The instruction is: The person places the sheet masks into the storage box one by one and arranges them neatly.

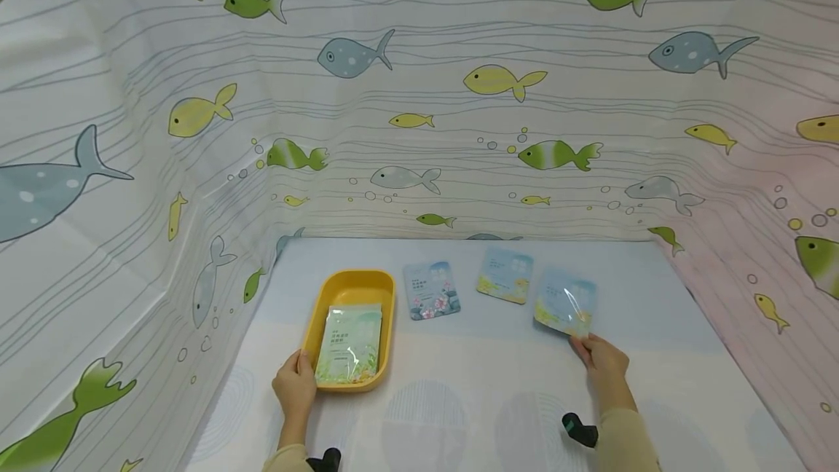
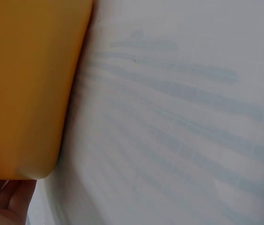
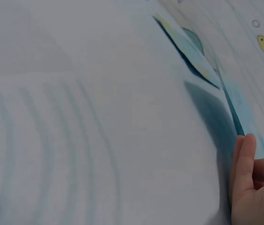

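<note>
My left hand [image 1: 295, 384] holds the lower left rim of a yellow tray [image 1: 363, 275], thumb at the edge. In the left wrist view the fingers [image 2: 17, 199] lie against the end of the tray's outer wall [image 2: 29, 93]. Inside the tray lies a green flat sachet [image 1: 349, 344] with flower print. My right hand [image 1: 603, 363] pinches the near edge of a glossy blue sachet [image 1: 565, 301] with yellow flowers. The right wrist view shows this sachet [image 3: 237, 105] tilted up, its shadow on the table below, beside the fingers [image 3: 244, 161].
Left of the held sachet lies another blue sachet with yellow flowers [image 1: 505, 275]. A blue-grey sachet with pink flowers [image 1: 431, 290] lies nearer the tray. Fish-printed curtains [image 1: 459, 144] enclose the white table [image 1: 485, 363] at the back and sides.
</note>
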Available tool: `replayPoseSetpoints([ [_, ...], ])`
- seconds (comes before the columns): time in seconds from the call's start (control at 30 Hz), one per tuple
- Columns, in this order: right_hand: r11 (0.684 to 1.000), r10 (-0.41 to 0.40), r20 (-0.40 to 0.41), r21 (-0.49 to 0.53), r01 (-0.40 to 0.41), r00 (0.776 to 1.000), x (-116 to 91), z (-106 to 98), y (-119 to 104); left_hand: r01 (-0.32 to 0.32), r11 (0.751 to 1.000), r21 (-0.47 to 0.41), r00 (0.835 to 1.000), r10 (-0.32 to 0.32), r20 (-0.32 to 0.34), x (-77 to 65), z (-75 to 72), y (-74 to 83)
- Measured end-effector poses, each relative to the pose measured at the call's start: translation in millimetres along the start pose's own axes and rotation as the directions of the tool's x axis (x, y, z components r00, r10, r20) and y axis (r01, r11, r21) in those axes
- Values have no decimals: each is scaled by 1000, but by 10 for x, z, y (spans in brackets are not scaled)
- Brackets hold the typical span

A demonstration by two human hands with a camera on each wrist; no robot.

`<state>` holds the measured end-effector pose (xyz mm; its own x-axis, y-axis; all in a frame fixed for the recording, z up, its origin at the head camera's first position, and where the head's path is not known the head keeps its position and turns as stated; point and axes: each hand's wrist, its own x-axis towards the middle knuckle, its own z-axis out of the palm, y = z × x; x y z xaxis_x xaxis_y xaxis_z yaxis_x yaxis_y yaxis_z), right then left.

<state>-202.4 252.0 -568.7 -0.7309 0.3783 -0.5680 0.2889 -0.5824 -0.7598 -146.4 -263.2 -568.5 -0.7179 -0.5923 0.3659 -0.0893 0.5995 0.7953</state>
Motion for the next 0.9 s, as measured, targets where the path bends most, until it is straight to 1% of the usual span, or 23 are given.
replayPoseSetpoints([
  [0.07, 1000, -17, 26, -20, 17, 1000, -71, -12, 62, -6, 1000, 3, 1000, 6, 1, 7, 0, -4],
  [0.23, 999, -23, 97, -25, 26, 995, -227, -32, 157, -4, 1000, 12, 1000, 4, 8, 18, 1, -5],
  [0.4, 997, -72, 142, -8, 73, 987, -363, 11, 189, 1, 1000, 3, 1000, -1, 6, 17, 0, 0],
  [0.53, 993, -116, 169, 14, 115, 979, -468, 117, 196, 0, 1000, 0, 1000, 0, 3, 16, -2, 1],
  [0.73, 993, -119, 230, 23, 117, 966, -631, 292, 181, 8, 1000, 8, 1000, -8, 14, 16, -1, 0],
  [0.83, 992, -121, 248, -3, 126, 961, -701, 396, 192, 11, 1000, 10, 1000, -12, 18, 11, 1, -3],
  [0.9, 989, -124, 266, -42, 140, 956, -744, 469, 214, 12, 1000, 8, 1000, -13, 19, 9, 4, -6],
])
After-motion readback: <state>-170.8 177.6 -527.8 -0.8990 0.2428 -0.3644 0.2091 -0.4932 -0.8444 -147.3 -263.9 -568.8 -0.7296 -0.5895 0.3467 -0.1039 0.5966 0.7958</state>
